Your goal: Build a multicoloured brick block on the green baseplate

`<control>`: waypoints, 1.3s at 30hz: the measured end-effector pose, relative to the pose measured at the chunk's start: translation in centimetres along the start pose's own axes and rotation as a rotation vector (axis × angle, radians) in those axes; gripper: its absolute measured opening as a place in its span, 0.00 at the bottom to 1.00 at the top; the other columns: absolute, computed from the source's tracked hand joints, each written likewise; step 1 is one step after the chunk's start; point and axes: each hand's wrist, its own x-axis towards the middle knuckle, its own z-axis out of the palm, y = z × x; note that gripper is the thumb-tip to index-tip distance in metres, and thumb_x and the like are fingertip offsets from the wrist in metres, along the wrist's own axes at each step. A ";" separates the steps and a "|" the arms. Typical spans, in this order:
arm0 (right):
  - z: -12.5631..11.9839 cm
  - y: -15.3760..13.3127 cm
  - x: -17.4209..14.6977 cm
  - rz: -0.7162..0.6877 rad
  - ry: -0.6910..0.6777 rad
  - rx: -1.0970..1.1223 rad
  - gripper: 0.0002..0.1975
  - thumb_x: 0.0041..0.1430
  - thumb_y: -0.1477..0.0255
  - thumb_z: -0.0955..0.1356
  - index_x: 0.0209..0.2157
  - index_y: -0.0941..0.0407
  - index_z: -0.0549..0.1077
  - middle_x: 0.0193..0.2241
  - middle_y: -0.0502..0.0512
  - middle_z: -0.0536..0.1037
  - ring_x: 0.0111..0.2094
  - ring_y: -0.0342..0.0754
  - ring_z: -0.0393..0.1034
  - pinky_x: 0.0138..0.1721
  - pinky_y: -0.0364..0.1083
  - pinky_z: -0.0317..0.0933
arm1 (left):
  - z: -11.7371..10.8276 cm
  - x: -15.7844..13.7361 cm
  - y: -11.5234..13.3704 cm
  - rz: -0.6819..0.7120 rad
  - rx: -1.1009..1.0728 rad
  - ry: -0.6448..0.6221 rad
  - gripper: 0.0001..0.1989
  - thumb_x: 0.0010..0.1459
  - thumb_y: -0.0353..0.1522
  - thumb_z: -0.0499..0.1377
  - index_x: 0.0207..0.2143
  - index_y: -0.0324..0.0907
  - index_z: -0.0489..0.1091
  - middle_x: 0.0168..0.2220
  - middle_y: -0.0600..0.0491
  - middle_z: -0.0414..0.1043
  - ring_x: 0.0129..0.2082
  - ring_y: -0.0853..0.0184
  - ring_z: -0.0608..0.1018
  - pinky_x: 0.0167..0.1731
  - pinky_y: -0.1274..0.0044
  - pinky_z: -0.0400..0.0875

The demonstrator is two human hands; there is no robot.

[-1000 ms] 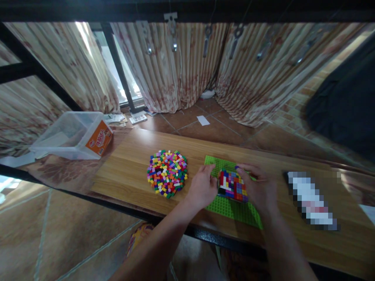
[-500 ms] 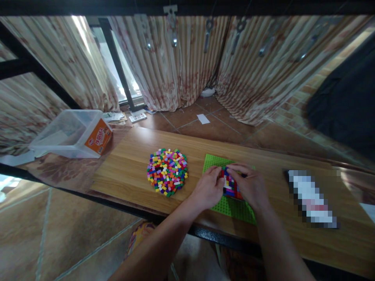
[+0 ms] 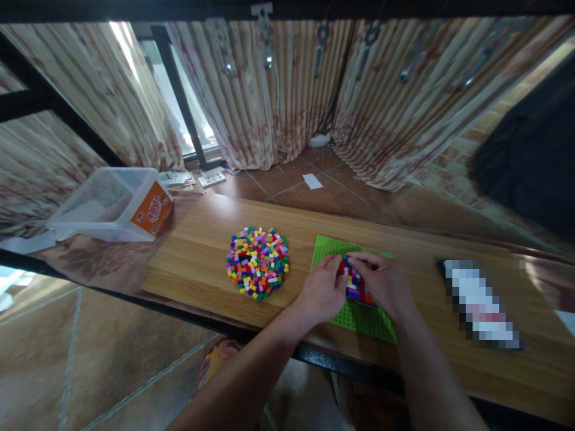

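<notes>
A green studded baseplate [image 3: 366, 323] lies on the wooden board, and a low multicoloured structure of toy building bricks [image 3: 354, 287] stands on it. My left hand [image 3: 324, 287] grips the structure's left side, its fingers bent and the thumb close to the far edge. From the right, my right hand [image 3: 384, 281] closes round the other side, its fingertips at the far edge near the left ones. Any single brick between the fingertips is too small to make out. To the left of my hands lies a round pile of loose toy bricks [image 3: 258, 263].
A clear plastic box [image 3: 103, 206] with an orange label stands beyond the board's left end. On the right lies a blurred-out dark-edged object [image 3: 483, 305]. The wooden board [image 3: 188, 257] rests on a cloth-covered table. Curtains [image 3: 269, 108] hang behind, below an overhead bar with metal hooks.
The whole view has shifted very slightly. Both hands stay at the brick structure, with only a tiny change in the fingers.
</notes>
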 end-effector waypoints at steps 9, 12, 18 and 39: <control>-0.2 -0.5 0.3 -0.010 -0.026 -0.052 0.11 0.52 0.63 0.70 0.32 0.52 0.83 0.34 0.54 0.85 0.39 0.55 0.79 0.47 0.53 0.69 | 0.3 0.0 -0.1 0.001 0.026 0.006 0.26 0.63 0.31 0.50 0.62 0.32 0.63 0.63 0.36 0.65 0.63 0.55 0.68 0.66 0.63 0.60; -0.2 -0.4 0.5 -0.017 -0.039 -0.041 0.10 0.52 0.62 0.70 0.31 0.51 0.83 0.33 0.54 0.85 0.38 0.55 0.80 0.46 0.53 0.70 | 0.2 -0.1 0.0 0.005 0.047 0.016 0.25 0.63 0.31 0.50 0.62 0.31 0.63 0.62 0.36 0.65 0.63 0.54 0.69 0.65 0.63 0.61; -0.1 0.5 0.4 -0.019 -0.040 0.000 0.11 0.53 0.61 0.71 0.35 0.51 0.83 0.36 0.54 0.85 0.40 0.55 0.80 0.47 0.54 0.71 | 0.1 -0.2 0.1 0.004 0.073 0.007 0.26 0.64 0.30 0.51 0.63 0.29 0.62 0.62 0.35 0.65 0.63 0.54 0.69 0.65 0.65 0.61; -2.3 0.9 -1.0 -0.031 0.169 -0.137 0.13 0.58 0.58 0.68 0.36 0.50 0.82 0.38 0.52 0.85 0.43 0.56 0.79 0.50 0.54 0.68 | -10.3 1.8 -5.5 -0.092 0.724 0.329 0.20 0.58 0.23 0.53 0.51 0.39 0.76 0.51 0.45 0.77 0.50 0.59 0.75 0.56 0.67 0.65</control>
